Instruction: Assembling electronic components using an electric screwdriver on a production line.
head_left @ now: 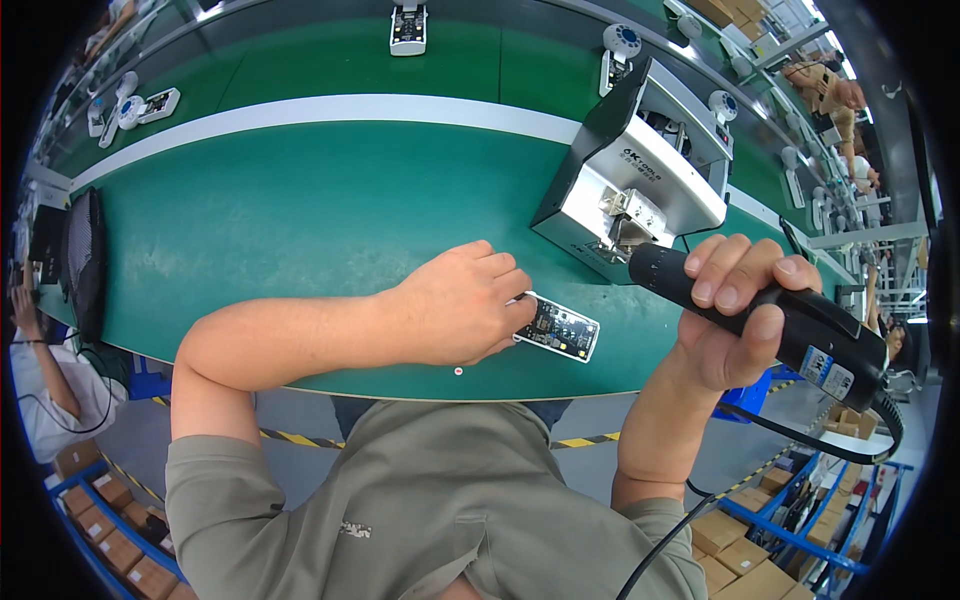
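My left hand (455, 305) rests on the green bench and pinches the near end of a small white device with an exposed dark circuit board (560, 328). My right hand (735, 310) grips a black electric screwdriver (770, 320) with a cable trailing from its rear. The screwdriver lies almost level, its tip pointing left toward the metal screw feeder (635, 175), just above and to the right of the device.
A grey and black screw feeder box stands on the bench behind the device. Beyond a white strip, a green conveyor (330, 60) carries more white devices (408, 28). A black mesh item (88, 260) stands at the left. Other people work at both sides; cardboard boxes (740, 560) sit below.
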Demonstrator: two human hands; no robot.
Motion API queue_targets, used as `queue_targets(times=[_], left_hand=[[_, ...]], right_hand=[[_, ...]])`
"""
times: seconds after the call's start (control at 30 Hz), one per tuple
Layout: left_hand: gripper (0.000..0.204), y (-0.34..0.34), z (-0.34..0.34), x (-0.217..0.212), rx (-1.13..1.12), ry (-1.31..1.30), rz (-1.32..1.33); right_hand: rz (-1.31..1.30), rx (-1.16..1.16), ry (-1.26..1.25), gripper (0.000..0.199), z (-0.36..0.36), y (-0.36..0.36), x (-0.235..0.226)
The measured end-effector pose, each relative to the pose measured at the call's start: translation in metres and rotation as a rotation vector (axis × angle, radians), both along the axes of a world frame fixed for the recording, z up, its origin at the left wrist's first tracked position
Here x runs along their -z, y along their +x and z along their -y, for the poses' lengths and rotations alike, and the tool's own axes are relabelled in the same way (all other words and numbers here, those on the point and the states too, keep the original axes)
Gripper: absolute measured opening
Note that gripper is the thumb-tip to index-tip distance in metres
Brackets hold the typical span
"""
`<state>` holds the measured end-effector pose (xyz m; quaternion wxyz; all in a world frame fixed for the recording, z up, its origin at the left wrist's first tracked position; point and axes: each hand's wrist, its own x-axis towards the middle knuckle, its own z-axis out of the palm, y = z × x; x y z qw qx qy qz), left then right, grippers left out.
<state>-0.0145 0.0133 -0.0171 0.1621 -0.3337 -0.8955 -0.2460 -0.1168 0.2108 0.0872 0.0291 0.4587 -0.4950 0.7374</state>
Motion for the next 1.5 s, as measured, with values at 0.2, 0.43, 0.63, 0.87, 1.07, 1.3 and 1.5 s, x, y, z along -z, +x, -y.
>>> queue_targets(times=[0.2,0.43,0.63,0.87,1.07,1.3,1.5], left_hand=[[0.021,-0.004,-0.001,0.003,-0.001,0.008,-0.009],[0.021,-0.006,-0.002,0.006,-0.002,0.022,-0.003],[0.033,-0.022,-0.001,-0.014,0.073,0.026,0.187],[0.019,-0.087,-0.029,-0.025,0.056,-0.019,-0.464],[0.011,-0.13,-0.039,-0.012,0.238,-0.115,-0.622],[0.009,-0.147,-0.046,-0.014,0.317,-0.187,-0.614],[0.007,-0.144,-0.053,-0.019,0.268,-0.082,-0.51]], right_hand=[[-0.012,0.016,0.061,0.033,0.004,-0.004,0.008],[0.085,0.024,0.183,0.032,-0.009,0.001,0.011],[0.145,0.101,-0.038,0.036,-0.019,0.003,0.002],[0.048,0.107,-0.038,0.033,-0.042,0.009,0.003],[-0.016,0.131,-0.035,0.031,-0.07,0.004,0.006],[0.095,0.13,-0.173,0.034,-0.075,-0.001,0.012],[0.05,0.091,-0.153,0.032,-0.085,-0.006,0.012]])
